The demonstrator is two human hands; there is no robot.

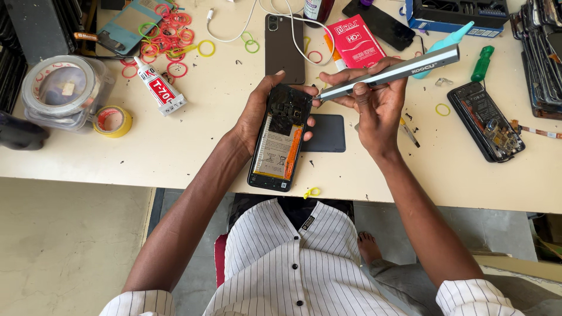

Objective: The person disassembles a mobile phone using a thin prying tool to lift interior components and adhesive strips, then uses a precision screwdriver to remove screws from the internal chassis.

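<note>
An opened black smartphone with exposed battery (278,140) is clasped by the left hand (253,114), while a grey metal pen-shaped screwdriver (389,73), pinched closed in the right hand (377,102), is angled from two o'clock; a slipped tip could likely gouge the board.

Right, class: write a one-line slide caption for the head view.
Left hand steadies an opened phone while right hand applies a grey electric screwdriver.
</note>
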